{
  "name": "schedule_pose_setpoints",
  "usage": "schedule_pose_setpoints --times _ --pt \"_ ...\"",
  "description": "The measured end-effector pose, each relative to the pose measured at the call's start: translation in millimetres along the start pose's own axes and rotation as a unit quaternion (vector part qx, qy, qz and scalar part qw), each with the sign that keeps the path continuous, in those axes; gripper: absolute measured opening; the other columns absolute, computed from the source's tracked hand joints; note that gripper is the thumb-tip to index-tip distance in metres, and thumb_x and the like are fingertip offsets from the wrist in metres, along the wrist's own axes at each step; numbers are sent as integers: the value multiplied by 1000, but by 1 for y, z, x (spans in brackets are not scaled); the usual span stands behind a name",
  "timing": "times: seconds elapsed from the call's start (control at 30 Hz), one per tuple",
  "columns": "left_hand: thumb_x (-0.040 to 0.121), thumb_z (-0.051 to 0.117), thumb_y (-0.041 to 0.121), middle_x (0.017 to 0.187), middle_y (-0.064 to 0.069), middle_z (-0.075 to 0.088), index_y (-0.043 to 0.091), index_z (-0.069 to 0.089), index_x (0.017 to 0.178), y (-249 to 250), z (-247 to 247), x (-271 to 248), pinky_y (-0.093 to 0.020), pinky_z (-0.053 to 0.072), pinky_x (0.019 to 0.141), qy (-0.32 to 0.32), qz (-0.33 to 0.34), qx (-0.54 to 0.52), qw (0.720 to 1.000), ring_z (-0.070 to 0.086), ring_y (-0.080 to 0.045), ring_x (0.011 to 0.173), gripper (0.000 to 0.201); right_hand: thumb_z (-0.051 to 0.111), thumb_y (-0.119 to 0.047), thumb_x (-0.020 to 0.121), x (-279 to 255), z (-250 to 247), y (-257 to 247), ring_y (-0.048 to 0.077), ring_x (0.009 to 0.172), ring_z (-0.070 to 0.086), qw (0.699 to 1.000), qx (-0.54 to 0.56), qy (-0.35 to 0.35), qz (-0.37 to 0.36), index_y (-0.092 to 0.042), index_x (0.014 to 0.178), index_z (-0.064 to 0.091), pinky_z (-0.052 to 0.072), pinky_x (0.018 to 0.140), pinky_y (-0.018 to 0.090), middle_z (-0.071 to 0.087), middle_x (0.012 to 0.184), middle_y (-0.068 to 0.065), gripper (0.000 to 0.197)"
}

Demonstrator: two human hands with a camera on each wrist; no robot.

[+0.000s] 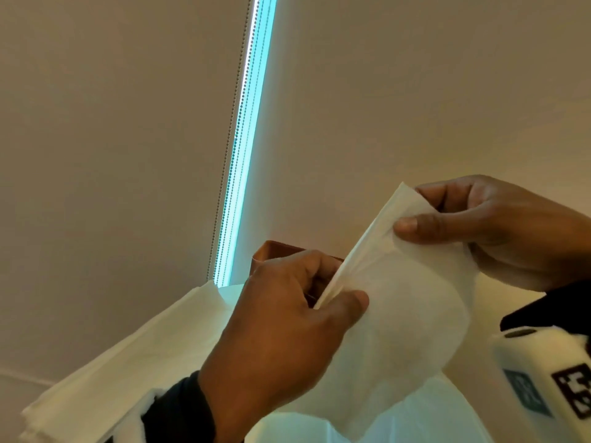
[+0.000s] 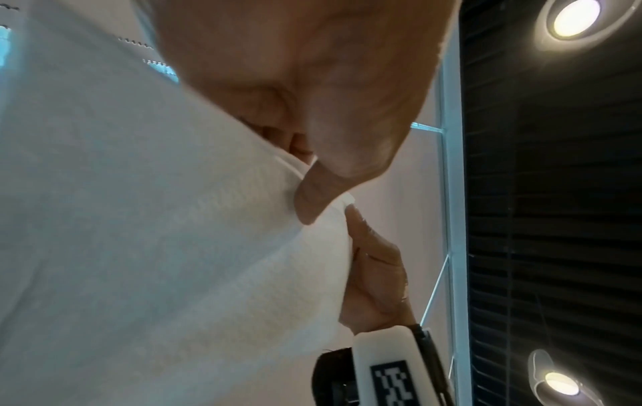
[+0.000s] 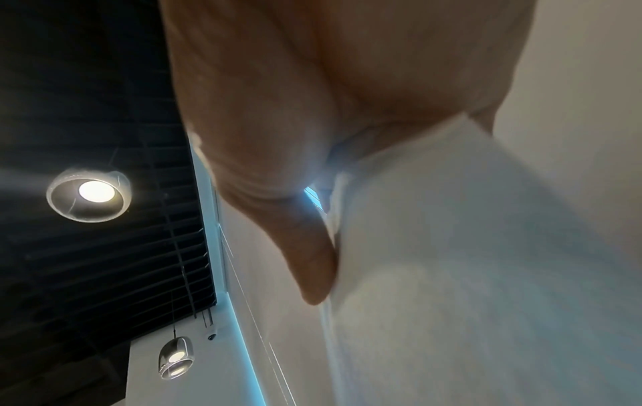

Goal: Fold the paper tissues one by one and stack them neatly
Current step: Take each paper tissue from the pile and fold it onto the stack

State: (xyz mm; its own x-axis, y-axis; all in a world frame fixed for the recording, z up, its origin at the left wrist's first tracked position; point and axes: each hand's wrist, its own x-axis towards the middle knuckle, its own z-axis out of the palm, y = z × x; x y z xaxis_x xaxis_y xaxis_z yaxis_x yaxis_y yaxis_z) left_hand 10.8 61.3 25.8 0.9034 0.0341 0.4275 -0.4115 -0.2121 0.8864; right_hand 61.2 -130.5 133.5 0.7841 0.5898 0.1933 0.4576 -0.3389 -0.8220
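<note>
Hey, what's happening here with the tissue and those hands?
A person is holding one white paper tissue up in the air with both hands. The left hand pinches its lower corner and the right hand pinches the upper corner, so the sheet hangs between them, apparently mid-fold. More white tissues lie below to the left, with a brown box behind.

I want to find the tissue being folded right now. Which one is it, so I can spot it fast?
Look in front of the pale window blind with its glowing blue strip. There, two hands are raised: the left hand and the right hand each pinch a top corner of one white tissue. Unlike the flat tissues lying below, it hangs in the air.
</note>
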Motion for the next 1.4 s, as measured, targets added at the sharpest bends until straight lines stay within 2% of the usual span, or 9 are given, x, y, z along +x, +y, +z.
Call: schedule_pose_setpoints --times 0.13,0.27,0.4,0.57,0.73,0.8,1.0,1.17,1.4 --pt "72 75 30 76 11 75 29 72 86 9 -18 -10 -26 59 68 23 25 -38 999 72 -8 68 14 79 -30 68 12 5 -11 31 81 74 999 -1 -48 -10 -8 97 77 59 65 30 75 97 19 36" --pt "72 71 32 67 16 73 44 57 100 18 -47 -28 -10 49 51 40 20 5 999 70 1 61 33 71 -27 64 34 18 -21 26 64 72 999 31 -6 -39 -9 76 79 58 55 29 75 79 16 24" --pt "64 69 33 68 9 74 50 57 96 16 -77 -46 -36 56 66 103 13 41 994 71 -10 61 39 67 -27 69 60 37 -19 21 54 69 998 49 -22 -33 -6 73 76 54 47 26 73 71 13 23" --pt "79 70 11 70 -2 74 43 67 83 -10 -109 -60 -58 57 67 156 -21 87 984 70 -26 60 32 64 -15 74 97 69 6 21 66 72 990 110 -92 17 2 97 70 58 58 28 75 82 13 29" --pt "85 67 10 72 -5 75 36 78 75 -35 -139 -66 -55 54 79 52 -153 162 973 69 -37 74 30 69 -7 79 131 119 46 25 68 66 982 116 -102 113 3 94 66 57 72 37 67 82 18 18" --pt "84 70 11 73 4 76 39 77 73 -42 -146 -66 -39 57 73 24 -192 187 963 72 -21 71 31 64 1 87 140 134 63 22 64 65 977 111 -104 151 2 87 65 57 65 33 65 76 16 1" --pt "83 70 18 70 30 68 47 74 68 -58 -149 -61 -9 44 60 12 -218 314 924 64 7 68 33 76 -17 83 160 161 101 22 79 71 972 -141 -97 159 -13 73 73 59 73 32 72 83 8 12" --pt "82 68 25 68 24 68 39 74 72 -63 -144 -59 -10 46 60 10 -221 405 887 64 3 69 18 78 -36 81 162 173 113 16 78 67 956 -241 -78 147 -7 94 74 54 72 25 71 87 3 32" --pt "69 67 50 77 22 50 49 64 64 -49 -133 -60 -29 49 70 55 -174 539 822 52 -1 73 5 75 -49 80 144 143 112 12 74 65 918 -377 26 117 -19 69 69 49 62 29 68 75 -7 33"
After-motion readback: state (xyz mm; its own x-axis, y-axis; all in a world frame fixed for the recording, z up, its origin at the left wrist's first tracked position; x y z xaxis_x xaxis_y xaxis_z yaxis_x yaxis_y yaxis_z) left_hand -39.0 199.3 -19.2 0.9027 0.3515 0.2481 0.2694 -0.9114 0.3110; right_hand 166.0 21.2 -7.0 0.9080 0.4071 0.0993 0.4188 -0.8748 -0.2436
